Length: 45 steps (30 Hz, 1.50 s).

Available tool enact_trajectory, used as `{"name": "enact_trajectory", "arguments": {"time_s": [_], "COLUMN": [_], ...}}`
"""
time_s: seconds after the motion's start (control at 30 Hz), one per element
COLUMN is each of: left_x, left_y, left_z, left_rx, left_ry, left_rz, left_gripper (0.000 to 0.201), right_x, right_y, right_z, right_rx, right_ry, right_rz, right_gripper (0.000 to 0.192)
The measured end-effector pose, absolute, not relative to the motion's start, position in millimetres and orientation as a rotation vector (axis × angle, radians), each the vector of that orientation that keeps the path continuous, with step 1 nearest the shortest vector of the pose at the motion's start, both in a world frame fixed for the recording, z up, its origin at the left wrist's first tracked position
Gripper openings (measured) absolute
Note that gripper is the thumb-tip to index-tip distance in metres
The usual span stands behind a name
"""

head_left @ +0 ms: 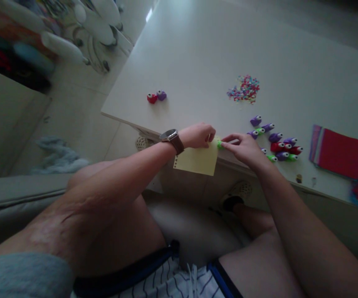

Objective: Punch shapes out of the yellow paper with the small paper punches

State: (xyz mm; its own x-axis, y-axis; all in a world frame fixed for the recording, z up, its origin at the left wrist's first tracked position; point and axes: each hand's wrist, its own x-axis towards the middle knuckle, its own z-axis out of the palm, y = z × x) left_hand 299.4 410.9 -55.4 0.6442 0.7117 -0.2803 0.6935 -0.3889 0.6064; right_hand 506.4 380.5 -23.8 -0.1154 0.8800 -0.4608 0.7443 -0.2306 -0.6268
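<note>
A pale yellow sheet [197,161] hangs over the near edge of the white table [197,54], its long axis running left to right along that edge and its punched left margin pointing toward the floor. The left hand [197,135] pinches the sheet's top edge with closed fingers. The right hand [244,147] closes on a small green punch [220,144] clamped at the sheet's upper right corner. Just right sit more punches [278,142] (purple, red, green), then coloured paper squares [337,151]. Confetti [244,88] lies farther back; the far tabletop is open. No writing is readable.

Head-worn view, down over table [197,62]
</note>
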Motion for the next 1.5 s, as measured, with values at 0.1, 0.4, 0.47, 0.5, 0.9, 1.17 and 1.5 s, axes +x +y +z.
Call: {"name": "enact_trajectory", "arguments": {"time_s": [0.1, 0.4, 0.47, 0.5, 0.9, 1.17, 1.5], "left_x": [299.6, 301.4, 302.1, 302.5, 313.9, 319.7, 311.3], "left_y": [411.3, 413.0, 412.2, 411.9, 417.7, 426.2, 430.8], "left_z": [-55.4, -58.6, -54.4, -51.4, -43.7, -44.8, -48.6], "left_rx": [2.128, 2.108, 2.111, 2.106, 2.004, 1.760, 1.738], "left_ry": [1.096, 1.105, 1.117, 1.122, 1.305, 1.344, 1.236], "left_rz": [0.049, 0.044, 0.032, 0.024, -0.074, -0.128, -0.140], "left_gripper": [0.023, 0.028, 0.028, 0.027, 0.051, 0.041, 0.038], "right_x": [504.2, 502.9, 502.8, 502.7, 493.2, 490.2, 505.2], "right_y": [379.7, 381.6, 382.6, 383.2, 398.9, 403.3, 404.3], "right_z": [-24.3, -38.0, -40.2, -41.3, -47.1, -50.7, -40.2], "right_rx": [-1.948, -1.855, -1.838, -1.830, -1.947, -1.973, -1.914], "right_ry": [-1.839, -1.854, -1.855, -1.854, -1.763, -1.701, -1.716], "right_rz": [1.248, 1.191, 1.197, 1.202, 1.259, 1.349, 1.426], "right_gripper": [0.019, 0.022, 0.025, 0.025, 0.014, 0.014, 0.009]}}
